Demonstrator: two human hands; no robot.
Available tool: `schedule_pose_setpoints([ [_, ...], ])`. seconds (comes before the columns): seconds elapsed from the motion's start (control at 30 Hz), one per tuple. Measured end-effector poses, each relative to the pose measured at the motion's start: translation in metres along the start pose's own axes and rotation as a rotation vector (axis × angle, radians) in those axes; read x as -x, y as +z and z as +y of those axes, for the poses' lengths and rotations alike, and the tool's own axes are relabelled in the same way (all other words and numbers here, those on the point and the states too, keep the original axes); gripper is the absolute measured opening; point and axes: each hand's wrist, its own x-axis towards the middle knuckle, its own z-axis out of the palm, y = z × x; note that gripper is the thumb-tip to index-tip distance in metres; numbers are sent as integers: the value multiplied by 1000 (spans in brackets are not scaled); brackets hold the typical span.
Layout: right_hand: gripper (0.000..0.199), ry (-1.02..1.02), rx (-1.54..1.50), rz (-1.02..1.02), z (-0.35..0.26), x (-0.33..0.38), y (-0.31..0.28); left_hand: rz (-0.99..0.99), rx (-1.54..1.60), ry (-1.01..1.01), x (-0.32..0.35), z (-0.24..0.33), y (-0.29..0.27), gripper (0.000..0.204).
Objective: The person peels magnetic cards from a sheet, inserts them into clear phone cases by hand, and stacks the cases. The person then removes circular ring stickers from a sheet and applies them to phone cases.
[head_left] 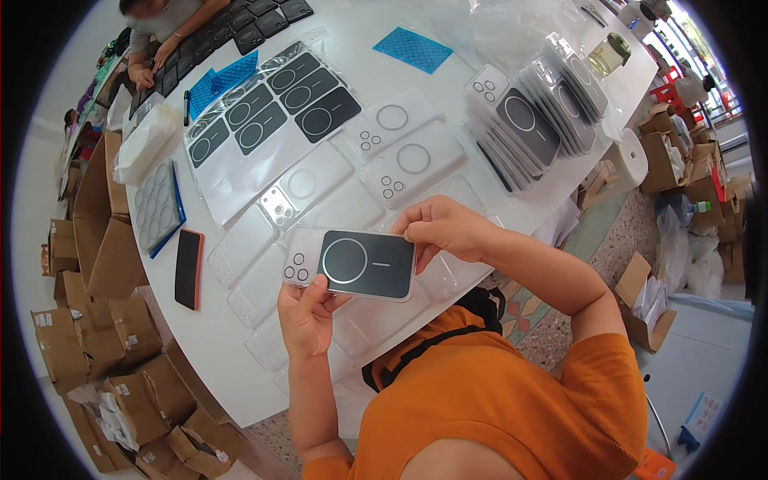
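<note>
Fingers of both hands pinch a clear phone case (352,264) with a matte black insert bearing a thin pale ring, held flat above the near edge of the glossy white table (448,88). The left hand (308,316) clamps its near left end by the camera cutouts; the right hand (440,228) clamps the far right corner. Beyond lie rows of transparent cases (400,156), a fanned stack of bagged cases (532,116) far right, and a black-and-orange phone (189,269) left.

Clear phone case (352,262) with dark ringed insert, held level above table.
</note>
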Motion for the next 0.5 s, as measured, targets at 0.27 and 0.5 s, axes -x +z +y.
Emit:
schedule_pose_setpoints([
  [0.27, 43, -119, -97, -129, 3, 11, 7, 48, 54, -40, -1, -3, -2, 36],
  [0.5, 43, -161, -84, -88, 8, 15, 11, 61, 57, -11, 3, -4, 1, 36],
])
